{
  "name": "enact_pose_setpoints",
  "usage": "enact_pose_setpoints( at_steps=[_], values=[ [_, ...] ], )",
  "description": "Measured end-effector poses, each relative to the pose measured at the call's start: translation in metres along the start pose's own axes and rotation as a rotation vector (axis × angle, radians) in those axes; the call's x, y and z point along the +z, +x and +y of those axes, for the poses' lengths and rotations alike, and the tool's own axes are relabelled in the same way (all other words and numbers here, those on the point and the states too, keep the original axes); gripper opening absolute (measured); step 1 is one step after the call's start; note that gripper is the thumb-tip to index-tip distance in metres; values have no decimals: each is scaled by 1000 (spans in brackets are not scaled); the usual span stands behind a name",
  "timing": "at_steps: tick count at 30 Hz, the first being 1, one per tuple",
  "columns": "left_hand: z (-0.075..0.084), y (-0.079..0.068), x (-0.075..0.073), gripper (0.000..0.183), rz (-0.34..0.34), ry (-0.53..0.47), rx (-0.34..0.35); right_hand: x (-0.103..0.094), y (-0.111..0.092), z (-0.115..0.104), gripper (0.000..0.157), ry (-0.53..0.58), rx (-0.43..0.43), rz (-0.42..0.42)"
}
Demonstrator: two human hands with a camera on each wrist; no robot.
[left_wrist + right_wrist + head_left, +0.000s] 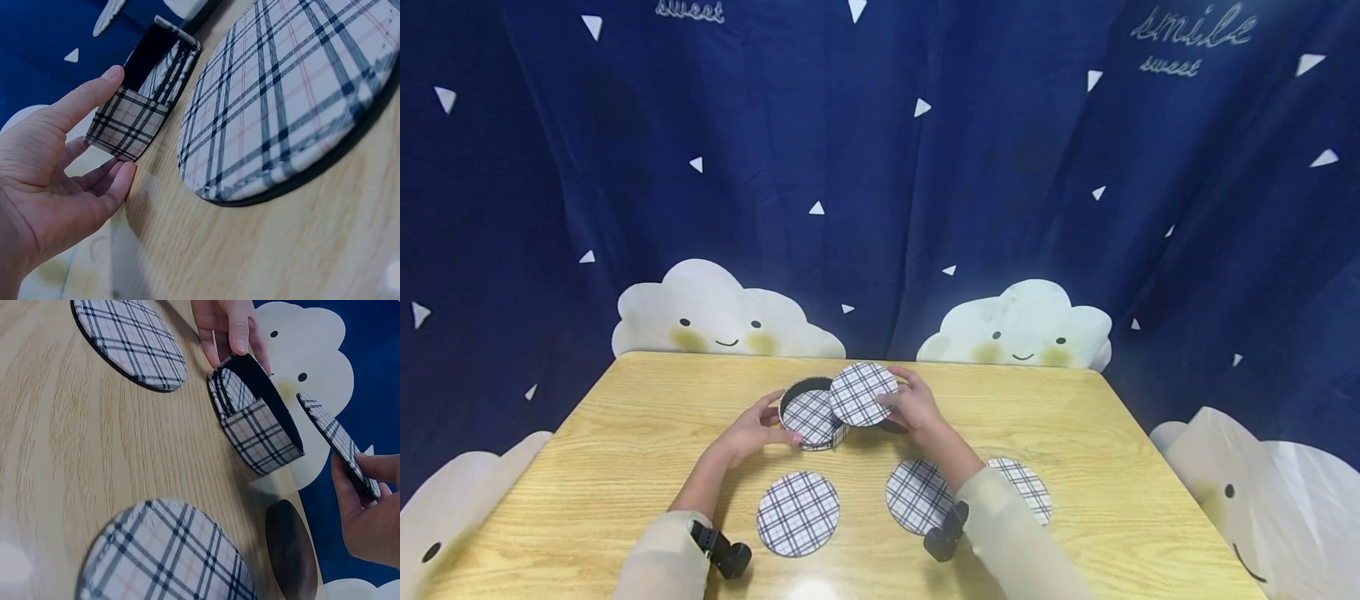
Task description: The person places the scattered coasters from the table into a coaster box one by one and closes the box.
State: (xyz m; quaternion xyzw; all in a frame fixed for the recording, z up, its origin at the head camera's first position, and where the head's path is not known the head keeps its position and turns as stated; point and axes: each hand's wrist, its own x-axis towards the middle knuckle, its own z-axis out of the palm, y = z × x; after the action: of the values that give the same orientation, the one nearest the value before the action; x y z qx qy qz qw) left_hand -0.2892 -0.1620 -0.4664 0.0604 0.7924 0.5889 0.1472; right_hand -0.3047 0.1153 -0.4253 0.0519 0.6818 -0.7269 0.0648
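Note:
My left hand point(751, 432) holds a round plaid coaster holder point(127, 122) by its side, thumb at the rim and fingers lower on the wall. Black lines the inside of the holder, its wall has a cut-out, and plaid coasters point(237, 390) lie within. Between thumb and fingers, my right hand point(917, 404) pinches another round plaid coaster point(863, 394), tilted and raised beside the holder. In the head view this coaster overlaps the holder's right edge; the right wrist view shows a gap between them.
Three more plaid coasters lie flat on the wooden table point(647, 467): one front left point(798, 514), one front middle point(917, 496), and one at the right point(1022, 487) partly behind my right arm. A dark blue curtain point(880, 167) with white clouds hangs behind the table's far edge.

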Motion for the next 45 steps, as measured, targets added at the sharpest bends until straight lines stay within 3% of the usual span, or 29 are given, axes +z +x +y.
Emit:
enact_pose_setpoints(
  at_steps=[19, 32, 45],
  values=[
    [-1, 1, -1, 101, 8, 6, -14, 28, -6, 6, 64, -30, -4, -30],
    [1, 0, 1, 102, 11, 6, -20, 46, -2, 16, 61, 17, 28, 3],
    [1, -1, 0, 102, 4, 8, -23, 61, -4, 19, 58, -19, 28, 51]
  ],
)
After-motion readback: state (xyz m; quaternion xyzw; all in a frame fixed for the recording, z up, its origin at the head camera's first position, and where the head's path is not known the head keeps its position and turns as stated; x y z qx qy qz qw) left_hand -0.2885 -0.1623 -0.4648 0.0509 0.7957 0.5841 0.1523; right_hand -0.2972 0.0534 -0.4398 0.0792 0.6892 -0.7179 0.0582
